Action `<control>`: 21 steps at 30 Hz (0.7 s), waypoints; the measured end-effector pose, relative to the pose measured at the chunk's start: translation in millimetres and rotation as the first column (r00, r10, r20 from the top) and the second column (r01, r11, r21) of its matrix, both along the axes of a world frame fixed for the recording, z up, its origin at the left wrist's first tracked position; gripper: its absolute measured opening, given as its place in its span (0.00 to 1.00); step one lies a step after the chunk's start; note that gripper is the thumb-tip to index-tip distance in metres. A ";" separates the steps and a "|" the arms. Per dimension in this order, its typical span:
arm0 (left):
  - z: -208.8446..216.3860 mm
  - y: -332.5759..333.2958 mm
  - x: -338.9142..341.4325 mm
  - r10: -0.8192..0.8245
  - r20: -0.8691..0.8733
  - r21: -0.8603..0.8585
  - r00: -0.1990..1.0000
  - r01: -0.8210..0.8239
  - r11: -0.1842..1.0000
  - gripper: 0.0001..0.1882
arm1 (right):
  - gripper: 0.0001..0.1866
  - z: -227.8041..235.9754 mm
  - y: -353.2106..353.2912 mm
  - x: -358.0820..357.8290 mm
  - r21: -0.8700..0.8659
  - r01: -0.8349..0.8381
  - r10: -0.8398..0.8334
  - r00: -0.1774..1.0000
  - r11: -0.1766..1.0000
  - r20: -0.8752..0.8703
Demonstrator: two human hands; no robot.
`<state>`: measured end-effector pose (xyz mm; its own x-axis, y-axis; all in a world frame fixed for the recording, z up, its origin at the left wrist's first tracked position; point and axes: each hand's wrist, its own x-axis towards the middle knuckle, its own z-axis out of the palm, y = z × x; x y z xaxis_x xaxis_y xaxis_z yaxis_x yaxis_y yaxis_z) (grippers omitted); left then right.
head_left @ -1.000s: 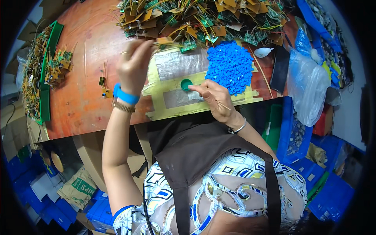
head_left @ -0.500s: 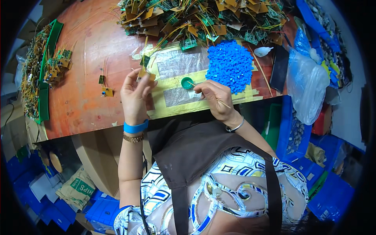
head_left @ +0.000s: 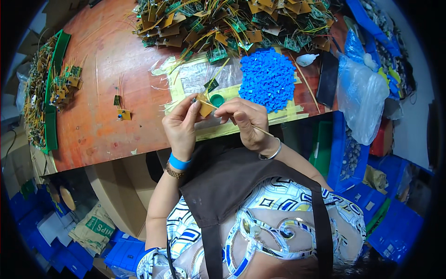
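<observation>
My left hand (head_left: 182,123) pinches a small brown circuit board (head_left: 206,109) by its edge. Yellow wires run from it to a small green board (head_left: 211,85). In my right hand (head_left: 247,122) is a thin wooden stick (head_left: 263,131), closed between the fingers, its tip at the brown board. Just beyond the board sits a small round green cap (head_left: 217,100) on the taped patch of the table. A heap of small blue plastic pieces (head_left: 268,80) lies to the right of the cap.
A large pile of wired circuit boards (head_left: 232,23) fills the table's far side. More boards (head_left: 67,83) lie left beside a green tray (head_left: 52,116), and one wired board (head_left: 123,114) lies alone. A long stick (head_left: 304,79), black block (head_left: 328,79) and plastic bag (head_left: 360,100) are at right.
My left hand has moved right, bringing the circuit board from the left of the cap to the stick. The stick's tip has left the cap and is now at the board.
</observation>
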<state>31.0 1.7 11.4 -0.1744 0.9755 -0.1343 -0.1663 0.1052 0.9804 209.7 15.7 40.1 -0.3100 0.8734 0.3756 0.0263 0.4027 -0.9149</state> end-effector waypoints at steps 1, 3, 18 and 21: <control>3.1 0.2 3.4 0.000 -0.006 -0.001 1.000 0.000 1.000 0.13 | 0.30 -2.9 0.3 -0.4 0.004 0.000 0.000 1.000 1.000 0.003; 7.5 -1.1 5.9 -0.026 0.031 -0.011 0.999 0.026 1.000 0.14 | 0.29 -4.9 0.8 -0.7 0.010 -0.001 0.001 1.000 1.000 0.000; 16.5 -6.0 7.0 -0.098 0.284 -0.086 0.954 0.128 0.988 0.24 | 0.18 -5.6 0.0 -2.3 -0.035 0.048 -0.048 0.999 0.998 -0.005; 17.4 -6.6 7.5 -0.098 0.281 -0.088 0.955 0.128 0.988 0.24 | 0.15 -7.2 -0.5 -2.7 -0.034 0.056 -0.055 0.998 0.998 0.018</control>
